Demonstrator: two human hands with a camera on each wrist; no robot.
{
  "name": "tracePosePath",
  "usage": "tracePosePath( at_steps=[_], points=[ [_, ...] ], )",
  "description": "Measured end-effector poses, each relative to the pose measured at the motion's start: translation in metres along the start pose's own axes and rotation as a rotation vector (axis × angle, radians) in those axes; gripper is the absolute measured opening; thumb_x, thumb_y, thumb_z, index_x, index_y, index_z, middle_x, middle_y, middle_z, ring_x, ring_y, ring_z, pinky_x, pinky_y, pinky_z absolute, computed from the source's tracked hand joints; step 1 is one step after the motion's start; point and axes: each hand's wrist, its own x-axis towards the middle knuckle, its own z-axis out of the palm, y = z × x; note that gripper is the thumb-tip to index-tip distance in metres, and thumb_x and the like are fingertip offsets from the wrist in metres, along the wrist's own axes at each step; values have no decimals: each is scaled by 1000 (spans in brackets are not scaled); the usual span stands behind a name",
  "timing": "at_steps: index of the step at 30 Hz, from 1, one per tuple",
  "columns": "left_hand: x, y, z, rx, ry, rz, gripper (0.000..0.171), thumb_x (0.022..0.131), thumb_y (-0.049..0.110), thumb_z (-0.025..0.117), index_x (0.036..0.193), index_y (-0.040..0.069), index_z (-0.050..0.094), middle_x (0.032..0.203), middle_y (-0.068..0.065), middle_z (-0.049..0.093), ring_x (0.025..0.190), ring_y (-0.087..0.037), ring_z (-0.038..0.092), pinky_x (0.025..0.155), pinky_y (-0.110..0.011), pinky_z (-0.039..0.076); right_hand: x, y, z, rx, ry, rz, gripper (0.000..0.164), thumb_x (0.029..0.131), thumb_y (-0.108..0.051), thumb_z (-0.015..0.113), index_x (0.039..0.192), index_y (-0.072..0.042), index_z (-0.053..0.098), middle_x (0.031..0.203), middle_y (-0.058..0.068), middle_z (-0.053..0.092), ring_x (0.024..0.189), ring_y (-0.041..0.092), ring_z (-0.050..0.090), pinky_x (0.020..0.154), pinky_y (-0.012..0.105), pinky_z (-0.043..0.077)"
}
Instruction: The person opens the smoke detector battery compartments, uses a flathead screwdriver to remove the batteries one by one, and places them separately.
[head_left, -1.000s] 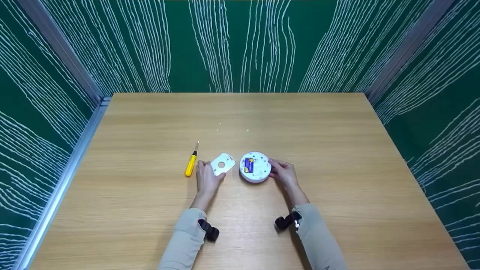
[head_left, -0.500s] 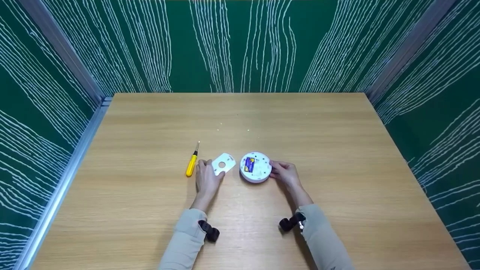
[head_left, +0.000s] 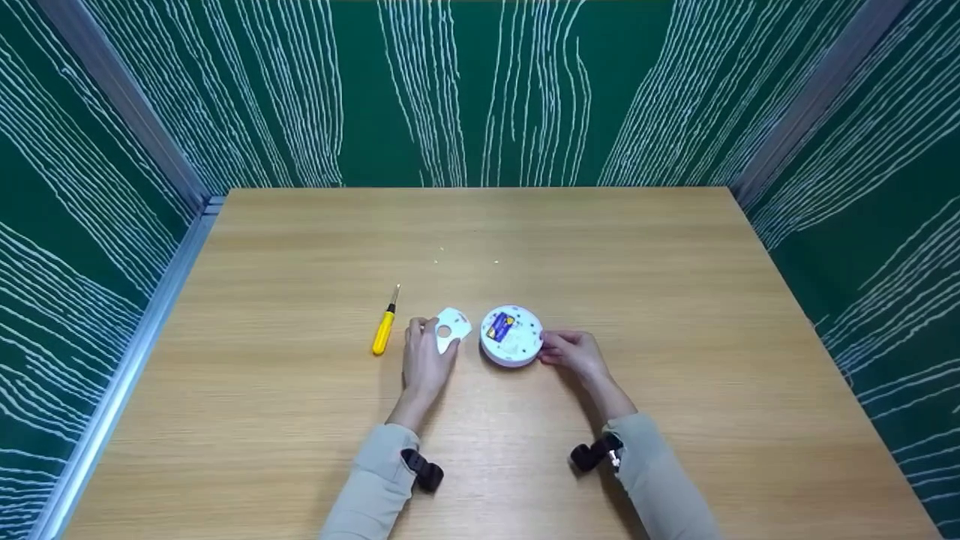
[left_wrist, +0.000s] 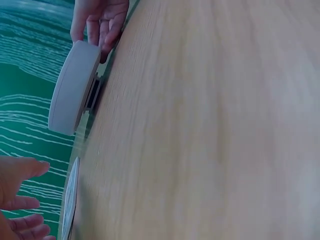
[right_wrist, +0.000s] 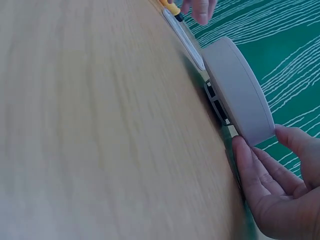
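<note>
A round white smoke detector (head_left: 511, 337) sits on the table, its blue-and-yellow battery (head_left: 500, 327) facing up. My right hand (head_left: 576, 352) pinches its right edge between thumb and fingers, which the right wrist view shows on the detector's side (right_wrist: 242, 90). My left hand (head_left: 429, 360) hovers at the left of a flat white mounting plate (head_left: 453, 320) with a round hole. In the left wrist view the left hand's thumb and fingers (left_wrist: 32, 167) are spread apart above the plate (left_wrist: 70, 200), with a gap between them. The left hand covers part of the plate from above.
A yellow-handled screwdriver (head_left: 383, 330) lies left of the left hand, tip pointing away. A few tiny white bits (head_left: 496, 262) lie farther back on the wooden table (head_left: 645, 255). Green walls with white lines (head_left: 525, 90) stand behind and at both sides.
My left hand has shifted right, covering more of the plate. The smoke detector has turned slightly in my right hand's grip, tilting its battery clockwise, and my right forearm has swung a little right.
</note>
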Motion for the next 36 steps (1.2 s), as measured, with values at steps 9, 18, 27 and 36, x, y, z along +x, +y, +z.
tracePosePath(
  at_steps=[9,18,27,36],
  points=[
    [-4,9,3,-114,-29,13,42,76,22,69,109,-2,58,101,-12,52,95,-26,51,85,-34,44,-7,1,-3,-9,-45,3,38,82,-6,61,109,19,50,76,16,65,66,21,64,62,28,53],
    [-5,16,9,-261,-58,21,38,78,16,67,107,-5,58,102,-16,57,90,-27,55,80,-33,46,-11,1,-3,-34,-88,10,34,84,-4,58,107,20,50,77,18,65,66,20,64,64,29,53],
    [-5,22,17,-397,-117,41,32,81,12,64,105,-8,58,87,-14,58,75,-19,55,68,-25,48,-15,4,-2,-53,-117,27,36,85,-5,57,108,21,49,79,21,65,64,20,64,64,29,53],
    [-5,24,25,-422,-131,57,29,83,9,60,105,-9,59,87,-13,60,74,-18,58,68,-23,49,-18,3,-1,-64,-147,33,38,85,-8,58,108,20,49,80,22,64,66,22,64,65,30,52]
  ],
)
